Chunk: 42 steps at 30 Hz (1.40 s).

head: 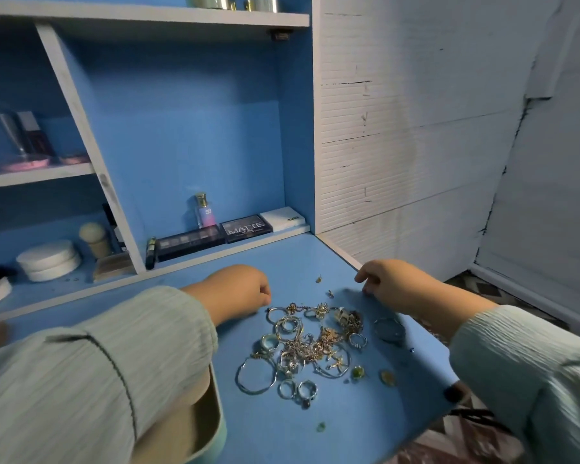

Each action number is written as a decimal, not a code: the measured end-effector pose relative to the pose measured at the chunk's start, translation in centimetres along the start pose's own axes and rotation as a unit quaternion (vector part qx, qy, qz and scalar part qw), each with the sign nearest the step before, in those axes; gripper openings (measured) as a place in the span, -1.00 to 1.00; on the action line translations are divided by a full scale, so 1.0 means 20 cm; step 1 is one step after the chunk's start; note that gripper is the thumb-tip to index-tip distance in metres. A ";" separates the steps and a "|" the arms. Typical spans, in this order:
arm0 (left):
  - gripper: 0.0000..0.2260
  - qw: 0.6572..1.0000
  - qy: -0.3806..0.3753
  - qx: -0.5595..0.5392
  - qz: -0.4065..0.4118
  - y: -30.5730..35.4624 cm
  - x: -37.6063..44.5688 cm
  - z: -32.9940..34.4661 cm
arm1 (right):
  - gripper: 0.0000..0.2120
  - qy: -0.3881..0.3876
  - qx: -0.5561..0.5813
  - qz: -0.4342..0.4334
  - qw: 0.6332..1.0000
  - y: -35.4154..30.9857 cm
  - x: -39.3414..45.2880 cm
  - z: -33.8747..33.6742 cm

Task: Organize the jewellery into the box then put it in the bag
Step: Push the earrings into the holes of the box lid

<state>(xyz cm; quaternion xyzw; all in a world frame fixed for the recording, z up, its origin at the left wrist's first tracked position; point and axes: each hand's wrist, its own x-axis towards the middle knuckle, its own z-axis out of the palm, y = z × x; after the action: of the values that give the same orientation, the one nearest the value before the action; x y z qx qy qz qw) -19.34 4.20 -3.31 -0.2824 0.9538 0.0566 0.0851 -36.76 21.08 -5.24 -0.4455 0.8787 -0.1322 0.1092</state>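
On the far left, low on the blue desk [365, 426], a box [211, 426] with a pale green rim and beige inside sits open, mostly hidden under the left sleeve [91, 370]. Behind it, in the shelf unit, stand a round white tub [49, 259] and a makeup brush [96, 239]. Further right along the back ledge lie a long eyeshadow palette [190, 241], a small perfume bottle [204, 211], a dark palette marked MATTE [246, 227] and a flat white case [283, 218].

The left hand [238, 291] rests on the desk just above and left of the jewellery, its fingers curled under; whether it pinches anything cannot be told. The jewellery [310, 349] lies loose in a tangled heap at the middle of the desk, outside the box: silver hoops, rings, gold chains and small charms, with a few green stones [358, 372] scattered at its lower right. A small round lid [389, 329] lies just right of the heap.

The right hand [394, 284] rests at the desk's right edge, fingers bent down onto the surface, holding nothing visible.
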 end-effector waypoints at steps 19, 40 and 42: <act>-0.89 0.999 0.028 0.042 -0.013 0.03 0.02 0.03 | -0.84 0.028 -0.078 -0.004 0.997 -0.04 0.05 0.05; -0.88 0.998 0.038 -0.003 -0.048 0.02 -0.17 -0.09 | -0.85 0.077 -0.024 -0.018 0.997 -0.16 -0.11 0.05; -0.84 0.997 0.057 -0.023 -0.052 0.02 -0.23 -0.12 | -0.88 0.093 -0.004 -0.046 0.995 -0.23 -0.17 0.02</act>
<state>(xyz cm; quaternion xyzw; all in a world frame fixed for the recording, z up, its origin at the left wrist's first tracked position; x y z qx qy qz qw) -15.99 6.58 -0.08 -0.3365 0.9395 0.0578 0.0271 -31.24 21.25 -3.90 -0.4715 0.8643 -0.1741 0.0194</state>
